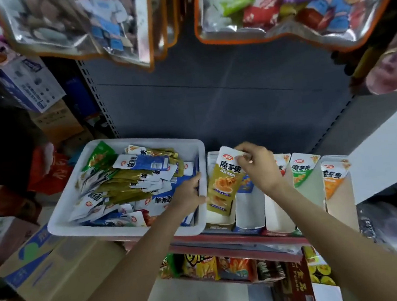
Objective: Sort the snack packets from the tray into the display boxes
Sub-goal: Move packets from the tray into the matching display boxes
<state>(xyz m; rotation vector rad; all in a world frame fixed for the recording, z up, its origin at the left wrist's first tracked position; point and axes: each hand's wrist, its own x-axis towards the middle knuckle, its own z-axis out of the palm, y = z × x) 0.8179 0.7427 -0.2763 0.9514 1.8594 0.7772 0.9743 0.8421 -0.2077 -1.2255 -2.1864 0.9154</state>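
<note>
The tray looks like smooth white plastic with a faint sheen, and the snack packets heaped in it are glossy, crinkled foil-like film. The display boxes appear to be matt white card with printed fronts, the shelf back panel is matt grey painted metal, and the cartons at left are dull brown cardboard.

Soft, even indoor light falls from above, brightest on the white plastic tray. The dark grey metal back panel stays dim. Glare streaks the hanging clear plastic bags. Edges bow and smear with wide-angle blur.
</note>
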